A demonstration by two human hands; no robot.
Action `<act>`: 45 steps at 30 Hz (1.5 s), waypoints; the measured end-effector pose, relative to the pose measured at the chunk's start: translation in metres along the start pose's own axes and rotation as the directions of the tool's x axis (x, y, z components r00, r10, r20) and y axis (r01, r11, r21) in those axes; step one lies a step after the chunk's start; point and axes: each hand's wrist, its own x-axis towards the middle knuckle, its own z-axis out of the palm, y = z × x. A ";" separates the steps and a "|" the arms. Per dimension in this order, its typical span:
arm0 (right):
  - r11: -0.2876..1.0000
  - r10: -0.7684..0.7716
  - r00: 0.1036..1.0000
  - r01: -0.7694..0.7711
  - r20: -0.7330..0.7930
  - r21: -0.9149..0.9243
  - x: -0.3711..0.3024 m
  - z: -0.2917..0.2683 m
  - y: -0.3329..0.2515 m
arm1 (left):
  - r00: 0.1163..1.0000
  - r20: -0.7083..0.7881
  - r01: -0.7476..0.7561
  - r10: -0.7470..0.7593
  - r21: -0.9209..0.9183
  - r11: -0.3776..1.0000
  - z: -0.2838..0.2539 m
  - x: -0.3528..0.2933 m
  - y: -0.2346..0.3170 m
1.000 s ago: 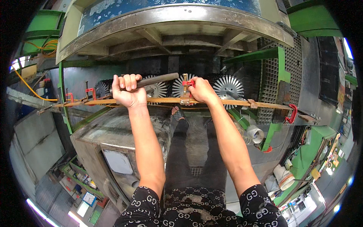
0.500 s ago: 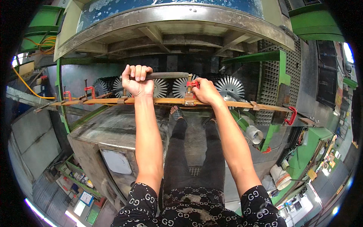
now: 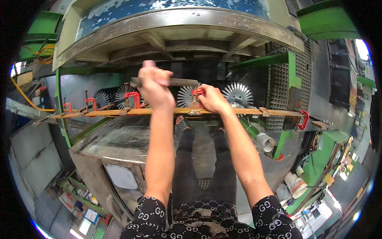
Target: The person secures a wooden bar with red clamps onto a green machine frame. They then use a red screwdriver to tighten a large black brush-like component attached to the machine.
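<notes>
My left hand (image 3: 156, 85), blurred by motion, is closed around a dark metal bar (image 3: 183, 82). The bar lies crosswise, its right end meeting the top of a red C-clamp (image 3: 194, 93). My right hand (image 3: 213, 98) grips that clamp from the right side, its fingers curled over the red frame. The clamp sits over a metal block (image 3: 194, 108) on a long, narrow wooden strip (image 3: 234, 111) that spans the width in front of me. More red C-clamps (image 3: 132, 98) hold the strip at the left, and another red clamp (image 3: 303, 120) is at its right end.
Slotted silver discs (image 3: 237, 94) stand behind the strip. Beyond them is a large tank (image 3: 175, 24) with blue liquid. A green metal frame (image 3: 293, 71) rises at the right beside black grating. A worn metal cabinet (image 3: 115, 139) stands below left, a white bucket (image 3: 266, 141) lower right.
My left hand has shifted right along the bar and blurred; the bar's left end stays near it. A red clamp behind that hand now shows. My right hand stays at its clamp.
</notes>
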 end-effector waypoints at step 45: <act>0.482 -0.181 0.932 -0.195 -0.315 -0.854 -0.238 -0.213 0.152 | 0.966 0.126 -0.259 0.227 0.528 0.809 0.004 -0.213 0.114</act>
